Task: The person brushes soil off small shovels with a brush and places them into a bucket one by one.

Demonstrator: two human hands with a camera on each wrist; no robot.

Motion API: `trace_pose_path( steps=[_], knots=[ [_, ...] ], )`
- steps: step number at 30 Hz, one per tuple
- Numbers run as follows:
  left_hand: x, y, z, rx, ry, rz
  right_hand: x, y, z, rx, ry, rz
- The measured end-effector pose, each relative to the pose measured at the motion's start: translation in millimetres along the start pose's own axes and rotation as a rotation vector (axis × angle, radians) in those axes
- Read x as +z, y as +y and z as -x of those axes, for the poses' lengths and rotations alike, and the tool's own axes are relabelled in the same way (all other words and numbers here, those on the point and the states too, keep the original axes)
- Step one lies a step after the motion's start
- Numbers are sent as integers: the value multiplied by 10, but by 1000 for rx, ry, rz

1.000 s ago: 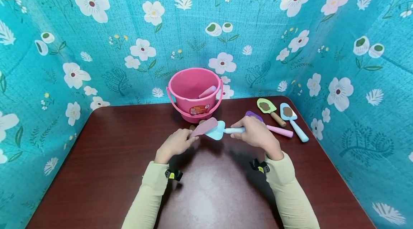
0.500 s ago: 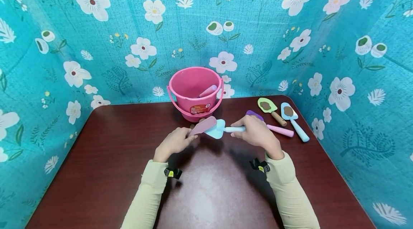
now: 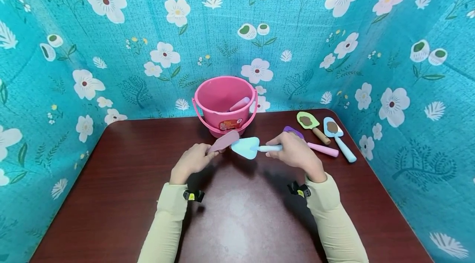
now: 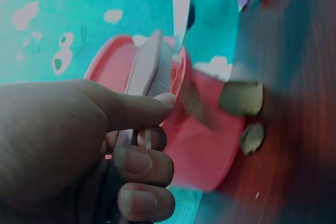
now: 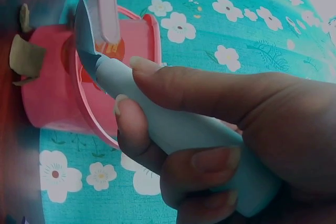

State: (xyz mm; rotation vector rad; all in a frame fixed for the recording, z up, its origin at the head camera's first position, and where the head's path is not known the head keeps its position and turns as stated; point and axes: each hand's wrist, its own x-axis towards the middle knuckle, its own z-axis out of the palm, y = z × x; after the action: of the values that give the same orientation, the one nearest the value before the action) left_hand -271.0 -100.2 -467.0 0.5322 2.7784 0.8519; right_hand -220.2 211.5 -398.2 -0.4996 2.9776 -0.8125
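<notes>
My left hand (image 3: 191, 162) grips a pink brush (image 3: 224, 141) whose white bristles (image 4: 164, 69) show in the left wrist view. The brush head is beside the tip of a light blue trowel (image 3: 245, 147), overlapping the bucket's base in the head view. My right hand (image 3: 295, 151) holds that trowel by its handle, fingers curled round it, with the blade pointing left above the table. Two brown scraps (image 4: 241, 98) lie on the table by the bucket, and a blurred brown piece (image 4: 197, 106) shows in front of the bucket in the left wrist view.
A pink bucket (image 3: 211, 120) stands at the back, a lilac handle (image 3: 240, 104) sticking up inside. On the right lie a green trowel (image 3: 315, 125), a blue one (image 3: 345, 150) and a purple one with a pink handle (image 3: 322, 149). Brown patches mark the green and blue blades.
My left hand has drawn the brush leftward off the trowel blade, so more of the blade shows. The right hand and trowel have hardly moved.
</notes>
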Motion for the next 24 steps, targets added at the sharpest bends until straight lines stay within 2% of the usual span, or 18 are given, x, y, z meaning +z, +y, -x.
trace_pose_path(
  steps=[3, 7, 11, 18, 21, 24],
  knots=[
    [-53, -46, 6, 1, 26, -3, -8, 24, 1, 14, 3, -1],
    [-81, -32, 18, 49, 26, 45, 13, 41, -9, 9, -2, -9],
    [20, 93, 0, 111, -16, 90, 54, 42, -22, -19, 10, 10],
    [282, 262, -75, 188, -126, 73, 73, 21, -42, -66, 29, 35],
    [324, 272, -89, 187, -155, 77, 66, 21, -40, -62, 27, 49],
    [323, 257, -85, 162, -150, 72, 41, 22, -26, -43, 19, 39]
  ],
)
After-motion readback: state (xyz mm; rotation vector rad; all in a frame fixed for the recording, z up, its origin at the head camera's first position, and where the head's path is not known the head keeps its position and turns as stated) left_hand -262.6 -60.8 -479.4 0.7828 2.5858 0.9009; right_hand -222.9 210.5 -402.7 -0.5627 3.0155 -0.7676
